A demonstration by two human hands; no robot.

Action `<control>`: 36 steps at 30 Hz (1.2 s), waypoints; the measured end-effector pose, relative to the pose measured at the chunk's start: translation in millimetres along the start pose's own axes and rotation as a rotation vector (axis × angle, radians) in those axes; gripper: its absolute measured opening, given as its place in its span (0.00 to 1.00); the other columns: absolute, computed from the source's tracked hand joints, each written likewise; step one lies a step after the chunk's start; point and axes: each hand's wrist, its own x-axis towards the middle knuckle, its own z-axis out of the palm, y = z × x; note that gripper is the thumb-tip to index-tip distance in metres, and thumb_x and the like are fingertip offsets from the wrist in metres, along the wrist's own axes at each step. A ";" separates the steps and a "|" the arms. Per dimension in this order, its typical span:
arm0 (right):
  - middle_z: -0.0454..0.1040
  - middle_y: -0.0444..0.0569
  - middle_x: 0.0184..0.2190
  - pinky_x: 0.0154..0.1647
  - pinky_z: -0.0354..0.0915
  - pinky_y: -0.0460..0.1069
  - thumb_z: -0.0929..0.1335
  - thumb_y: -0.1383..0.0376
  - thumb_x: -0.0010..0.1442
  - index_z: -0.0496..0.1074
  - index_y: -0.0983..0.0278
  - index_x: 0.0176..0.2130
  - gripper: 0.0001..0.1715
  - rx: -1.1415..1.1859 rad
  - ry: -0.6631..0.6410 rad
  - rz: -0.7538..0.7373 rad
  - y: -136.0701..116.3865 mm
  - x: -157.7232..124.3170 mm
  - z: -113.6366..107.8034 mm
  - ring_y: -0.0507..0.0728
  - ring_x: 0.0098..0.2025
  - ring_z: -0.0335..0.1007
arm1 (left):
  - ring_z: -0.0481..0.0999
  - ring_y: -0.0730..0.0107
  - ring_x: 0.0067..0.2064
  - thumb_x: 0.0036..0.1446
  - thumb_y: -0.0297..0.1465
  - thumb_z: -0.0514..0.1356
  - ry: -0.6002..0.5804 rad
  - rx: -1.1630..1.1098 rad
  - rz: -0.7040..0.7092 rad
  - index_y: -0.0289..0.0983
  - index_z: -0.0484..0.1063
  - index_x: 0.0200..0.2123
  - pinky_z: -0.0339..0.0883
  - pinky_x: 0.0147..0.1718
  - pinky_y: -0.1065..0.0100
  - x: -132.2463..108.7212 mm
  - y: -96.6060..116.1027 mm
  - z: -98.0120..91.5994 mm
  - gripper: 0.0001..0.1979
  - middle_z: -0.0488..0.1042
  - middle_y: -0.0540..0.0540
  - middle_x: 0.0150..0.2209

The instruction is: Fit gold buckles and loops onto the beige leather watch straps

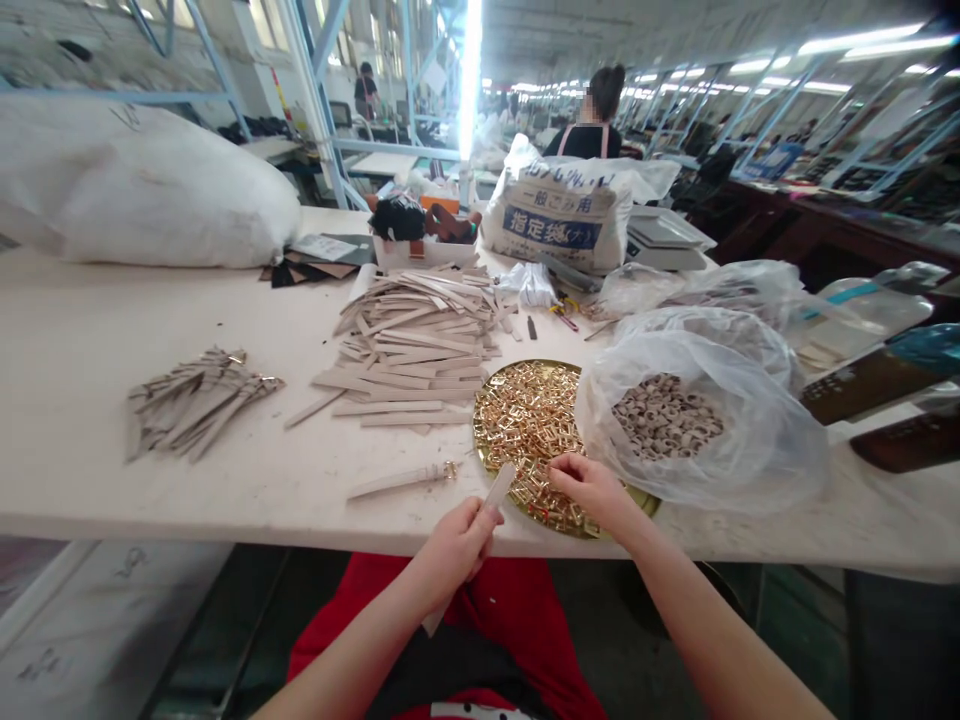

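On the desk (82, 400), plain strips (412, 350), apparently unprocessed, lay heaped at the worker's eleven o'clock; the tray (646, 498) of fittings (529, 405), one; the fitted bundle (196, 405), seemingly finished, ten. Left hand (459, 540): fingers clasped one strip (498, 486). Right hand (594, 490): fingers reached the fittings; I could not determine the grasp.

left hand (459, 542) grips beige strip (501, 484) | right hand (592, 492) over gold metal pieces (529, 410) on round tray (646, 499)

It was a factory workshop, shown by a tray (645, 499) of gold-coloured metal pieces (525, 410) under the right fingers (564, 468), heaped strips (412, 372) beyond the left fingers (481, 522) and, far past both, blue frames (313, 110), ceiling lights (862, 38) and a co-worker (590, 142).
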 end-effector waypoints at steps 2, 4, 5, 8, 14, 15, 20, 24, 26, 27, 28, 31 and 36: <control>0.66 0.42 0.22 0.25 0.57 0.46 0.67 0.57 0.52 0.69 0.62 0.29 0.10 0.575 -0.103 0.187 -6.9 -8.6 6.6 0.50 0.23 0.60 | 0.52 0.82 0.14 0.56 0.41 0.50 0.049 0.000 0.034 0.38 0.56 0.27 0.47 0.14 0.76 3.4 5.4 0.4 0.13 0.55 0.59 0.15; 0.65 0.41 0.22 0.24 0.57 0.45 0.70 0.58 0.48 0.70 0.63 0.30 0.11 0.908 -0.207 0.312 -15.1 -17.8 17.5 0.48 0.22 0.59 | 0.53 0.81 0.16 0.55 0.41 0.51 0.082 -0.005 0.077 0.37 0.56 0.28 0.48 0.15 0.76 6.6 8.6 0.0 0.13 0.55 0.59 0.16; 0.65 0.40 0.22 0.24 0.57 0.44 0.72 0.59 0.47 0.70 0.63 0.29 0.11 0.982 -0.241 0.340 -19.1 -22.0 23.7 0.47 0.22 0.58 | 0.53 0.81 0.16 0.55 0.41 0.52 0.087 0.000 0.100 0.37 0.58 0.29 0.48 0.16 0.75 8.0 9.2 -0.6 0.12 0.55 0.59 0.16; 0.66 0.40 0.21 0.23 0.56 0.43 0.73 0.61 0.46 0.72 0.64 0.29 0.11 0.991 -0.257 0.304 -28.5 -31.1 40.9 0.45 0.21 0.57 | 0.57 0.79 0.20 0.53 0.40 0.54 0.102 0.051 0.156 0.35 0.62 0.33 0.52 0.20 0.75 9.8 8.3 -3.0 0.13 0.59 0.57 0.19; 0.73 0.43 0.27 0.25 0.63 0.43 0.70 0.57 0.50 0.73 0.64 0.31 0.12 1.117 -0.303 0.344 -29.4 -34.6 56.3 0.46 0.24 0.65 | 0.66 0.72 0.30 0.54 0.38 0.53 0.167 0.341 0.242 0.36 0.64 0.31 0.57 0.30 0.71 5.4 3.5 -8.4 0.10 0.68 0.51 0.27; 0.73 0.43 0.27 0.25 0.64 0.43 0.71 0.58 0.49 0.73 0.64 0.31 0.12 1.163 -0.301 0.378 -28.0 -34.7 57.8 0.46 0.24 0.66 | 0.65 0.72 0.30 0.54 0.37 0.53 0.169 0.406 0.237 0.36 0.64 0.31 0.56 0.30 0.71 4.9 2.8 -8.9 0.09 0.67 0.51 0.27; 0.76 0.42 0.27 0.29 0.67 0.41 0.74 0.66 0.45 0.73 0.64 0.29 0.08 1.369 -0.227 0.508 -20.4 -34.8 65.5 0.46 0.26 0.70 | 0.66 0.70 0.31 0.57 0.36 0.49 0.162 0.548 0.220 0.37 0.63 0.33 0.55 0.30 0.70 2.6 -0.6 -9.8 0.09 0.68 0.50 0.28; 0.75 0.42 0.26 0.28 0.68 0.40 0.74 0.67 0.46 0.73 0.65 0.29 0.08 1.432 -0.097 0.503 -18.0 -31.0 65.0 0.45 0.24 0.69 | 0.66 0.70 0.30 0.60 0.39 0.44 0.142 0.586 0.215 0.38 0.61 0.31 0.54 0.29 0.70 -4.8 -4.0 -13.4 0.13 0.67 0.50 0.27; 0.74 0.42 0.25 0.27 0.68 0.40 0.74 0.68 0.45 0.73 0.65 0.29 0.08 1.417 -0.022 0.482 -19.2 -29.2 63.0 0.45 0.24 0.68 | 0.65 0.71 0.28 0.60 0.37 0.43 0.091 0.622 0.201 0.38 0.60 0.28 0.52 0.27 0.71 -8.9 -6.3 -15.9 0.13 0.65 0.51 0.25; 0.74 0.41 0.25 0.27 0.68 0.40 0.74 0.68 0.44 0.73 0.65 0.29 0.08 1.399 0.002 0.464 -20.3 -28.7 62.2 0.45 0.24 0.68 | 0.64 0.71 0.28 0.60 0.37 0.44 0.064 0.631 0.192 0.38 0.59 0.27 0.52 0.27 0.71 -10.4 -7.2 -16.9 0.13 0.64 0.52 0.24; 0.73 0.41 0.25 0.26 0.67 0.40 0.74 0.68 0.43 0.73 0.65 0.28 0.08 1.375 0.016 0.444 -21.7 -28.6 61.7 0.45 0.24 0.67 | 0.64 0.72 0.27 0.59 0.36 0.44 0.042 0.629 0.183 0.38 0.59 0.27 0.51 0.26 0.71 -11.5 -7.8 -17.6 0.12 0.64 0.52 0.23; 0.72 0.40 0.26 0.25 0.65 0.40 0.75 0.67 0.41 0.72 0.64 0.28 0.11 1.303 0.013 0.379 -25.6 -30.8 63.3 0.45 0.23 0.65 | 0.63 0.73 0.26 0.59 0.35 0.44 -0.008 0.586 0.157 0.38 0.61 0.27 0.51 0.25 0.71 -11.9 -6.5 -17.9 0.12 0.63 0.52 0.22; 0.71 0.40 0.27 0.30 0.63 0.44 0.74 0.64 0.45 0.71 0.61 0.33 0.13 1.161 -0.061 0.258 -29.7 -41.7 77.3 0.48 0.27 0.65 | 0.61 0.75 0.26 0.56 0.33 0.48 -0.002 0.470 0.151 0.37 0.61 0.28 0.51 0.24 0.73 -7.9 -1.6 -12.4 0.08 0.63 0.53 0.23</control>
